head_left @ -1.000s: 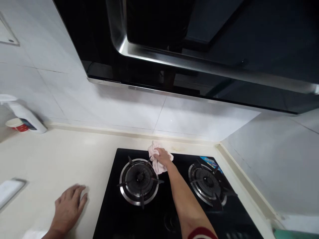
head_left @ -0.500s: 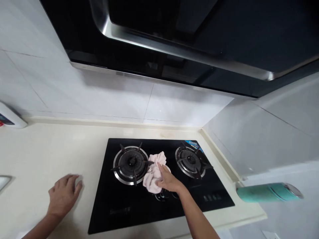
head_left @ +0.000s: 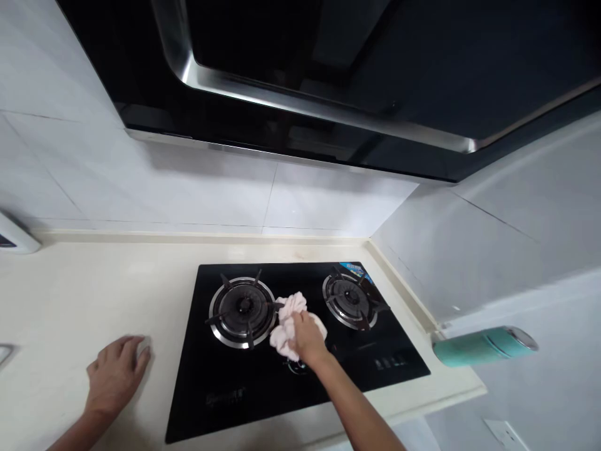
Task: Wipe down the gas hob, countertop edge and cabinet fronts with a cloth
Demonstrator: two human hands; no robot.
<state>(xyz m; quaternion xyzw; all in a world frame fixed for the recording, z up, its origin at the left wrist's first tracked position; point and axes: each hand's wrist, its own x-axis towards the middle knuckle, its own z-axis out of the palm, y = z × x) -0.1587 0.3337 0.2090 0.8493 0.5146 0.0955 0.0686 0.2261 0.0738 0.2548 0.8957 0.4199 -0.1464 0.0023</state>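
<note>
My right hand (head_left: 307, 338) is closed on a crumpled pale pink cloth (head_left: 285, 337), pressed against the black glass gas stove (head_left: 220, 376) between its two burners. The cloth touches the edge of the left burner (head_left: 244, 307) and partly hides a control knob (head_left: 297, 367) in front. To the right sits the other burner (head_left: 351, 297), clear of the cloth. My left hand (head_left: 114, 376) rests on the cream countertop (head_left: 94, 288) left of the stove, its fingers loosely bent, thumb apart, holding nothing.
A black range hood (head_left: 291, 125) hangs low over the stove. At the counter's right edge stands a teal bottle (head_left: 479, 347). Part of a white bottle (head_left: 16, 237) shows at far left. Tiled walls (head_left: 211, 194) border the back and right.
My right hand's fingers have gone from spread over the cloth to closed on it, bunching it up. My left hand stays on the counter. The view has shifted slightly.
</note>
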